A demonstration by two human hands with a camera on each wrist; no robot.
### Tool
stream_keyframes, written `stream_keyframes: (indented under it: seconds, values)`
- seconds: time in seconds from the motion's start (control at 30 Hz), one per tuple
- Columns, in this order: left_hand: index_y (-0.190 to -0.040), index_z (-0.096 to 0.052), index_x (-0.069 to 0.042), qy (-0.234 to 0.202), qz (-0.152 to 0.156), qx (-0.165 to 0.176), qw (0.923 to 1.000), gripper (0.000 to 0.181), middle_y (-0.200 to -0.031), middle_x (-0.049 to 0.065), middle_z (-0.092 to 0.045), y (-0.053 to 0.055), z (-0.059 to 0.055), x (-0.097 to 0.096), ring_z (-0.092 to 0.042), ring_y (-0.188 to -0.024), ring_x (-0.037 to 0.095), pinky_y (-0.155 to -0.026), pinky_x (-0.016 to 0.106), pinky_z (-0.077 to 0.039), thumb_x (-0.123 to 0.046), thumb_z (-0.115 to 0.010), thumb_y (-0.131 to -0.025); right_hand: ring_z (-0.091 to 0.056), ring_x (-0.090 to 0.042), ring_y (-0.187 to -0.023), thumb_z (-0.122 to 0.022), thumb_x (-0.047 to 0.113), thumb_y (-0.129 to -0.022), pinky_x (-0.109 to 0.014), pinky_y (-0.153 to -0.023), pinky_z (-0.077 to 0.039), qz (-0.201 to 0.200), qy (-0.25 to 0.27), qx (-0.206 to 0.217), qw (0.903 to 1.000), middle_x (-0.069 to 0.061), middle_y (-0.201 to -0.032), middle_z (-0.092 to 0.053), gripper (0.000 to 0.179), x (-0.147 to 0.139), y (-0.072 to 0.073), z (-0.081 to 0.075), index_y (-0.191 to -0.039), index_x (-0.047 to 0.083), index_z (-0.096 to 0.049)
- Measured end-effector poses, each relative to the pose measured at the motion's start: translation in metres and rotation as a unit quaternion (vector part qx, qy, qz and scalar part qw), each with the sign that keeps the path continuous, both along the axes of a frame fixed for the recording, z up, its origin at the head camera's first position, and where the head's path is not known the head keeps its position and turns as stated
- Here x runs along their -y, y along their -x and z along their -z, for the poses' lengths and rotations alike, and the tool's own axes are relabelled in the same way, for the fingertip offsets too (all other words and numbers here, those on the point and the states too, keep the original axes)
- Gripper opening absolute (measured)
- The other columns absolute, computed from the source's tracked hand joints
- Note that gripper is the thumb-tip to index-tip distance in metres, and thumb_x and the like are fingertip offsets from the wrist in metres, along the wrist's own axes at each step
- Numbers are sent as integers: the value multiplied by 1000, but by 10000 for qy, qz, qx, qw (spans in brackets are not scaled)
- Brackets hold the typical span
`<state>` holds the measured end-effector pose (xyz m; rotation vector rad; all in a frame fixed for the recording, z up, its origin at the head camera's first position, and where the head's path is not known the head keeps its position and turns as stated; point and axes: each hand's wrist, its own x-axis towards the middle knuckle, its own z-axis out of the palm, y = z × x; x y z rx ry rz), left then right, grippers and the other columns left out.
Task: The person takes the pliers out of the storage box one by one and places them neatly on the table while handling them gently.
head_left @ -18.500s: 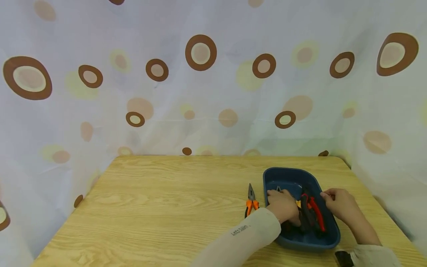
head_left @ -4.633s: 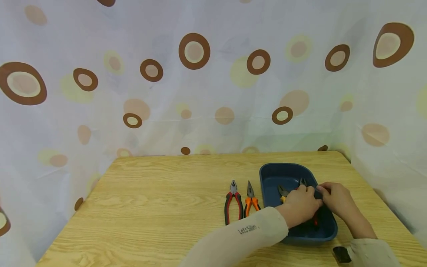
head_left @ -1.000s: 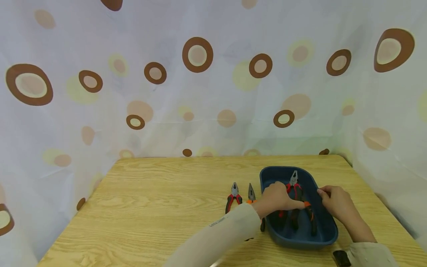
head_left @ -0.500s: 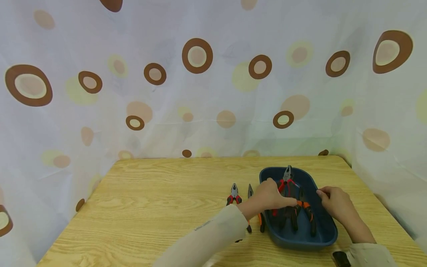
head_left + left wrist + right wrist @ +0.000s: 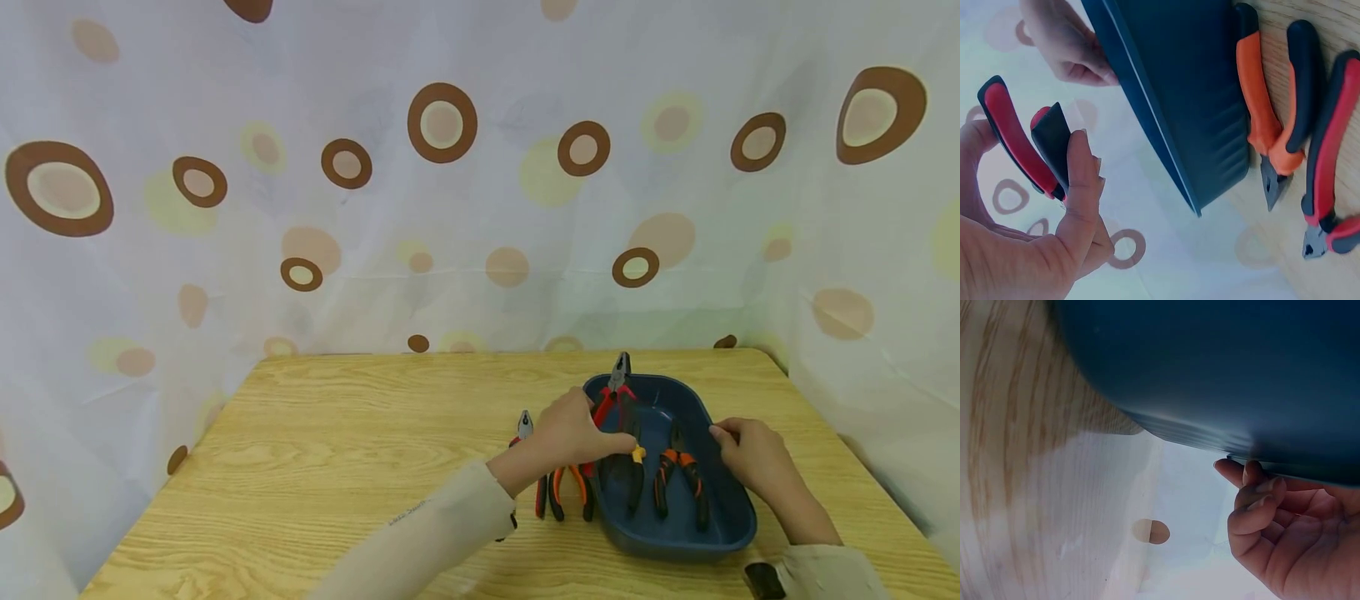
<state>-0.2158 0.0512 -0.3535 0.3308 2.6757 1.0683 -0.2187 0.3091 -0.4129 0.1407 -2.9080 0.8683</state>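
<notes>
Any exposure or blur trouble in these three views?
Head: even light, but lettering on the left sleeve is too soft to read; left wrist: cool tint, red-and-black pliers in the left hand fairly crisp; right wrist: curtain bleached near the right hand, blue box dim with little detail.

Toward the lower right I am gripping pliers [image 5: 617, 385]; their head is showing dull metal, their handles are looking like smooth plastic. The tub [image 5: 678, 548] I am pinching is looking like smooth plastic, faintly glossy. Across the bottom, the table [image 5: 337, 450] is showing wood grain with a soft sheen. My sleeve [image 5: 420, 533] is appearing matt cloth; the curtain [image 5: 465, 208], up top, is creasing lightly.
</notes>
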Motion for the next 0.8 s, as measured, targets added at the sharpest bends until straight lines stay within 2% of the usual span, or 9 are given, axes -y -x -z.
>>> stream_keyframes:
  seconds: [0.03, 0.3, 0.5, 0.63, 0.8]
  values:
    - [-121, -51, -5, 20, -29, 9, 10000, 64, -104, 6, -58, -1, -1, 3, -55, -72, 15, -62, 29, -47, -46, -76, -79, -59, -25, -68, -46, 7, -100, -37, -56, -46, -8, 0, -15, 10000, -33, -94, -62, 34, 1, 0, 0, -110, -23, -56]
    - [-119, -52, -9, -49, -228, -19, 9997, 62, -99, 1, -58, -3, -3, 21, -55, -78, 15, -67, 31, -48, -48, -77, -77, -57, -24, -67, -45, 9, -100, -37, -56, -45, -20, -41, 27, 10000, -32, -92, -61, 35, -4, -1, -2, -112, -23, -54]
    - [-120, -52, -8, -181, -311, 15, 9993, 62, -96, 2, -58, -4, -1, 28, -56, -78, 16, -67, 32, -48, -46, -77, -78, -54, -21, -62, -45, 8, -100, -35, -54, -42, -53, -66, 3, 10000, -31, -89, -62, 35, -9, -2, -1, -111, -24, -54]
    - [-121, -52, -7, -179, -395, 10, 9991, 63, -98, 2, -58, -4, 1, 38, -57, -81, 17, -70, 34, -49, -47, -76, -78, -54, -21, -63, -44, 9, -101, -35, -54, -43, -79, -22, 54, 10000, -30, -89, -62, 36, -5, -1, -1, -111, -24, -54]
    - [-121, -50, -5, -285, -376, -72, 9989, 64, -93, 3, -57, -4, 4, 52, -55, -76, 16, -67, 34, -48, -46, -75, -79, -57, -24, -66, -45, 9, -100, -37, -56, -45, -104, -51, 80, 9999, -32, -90, -62, 36, -1, 1, 1, -111, -24, -54]
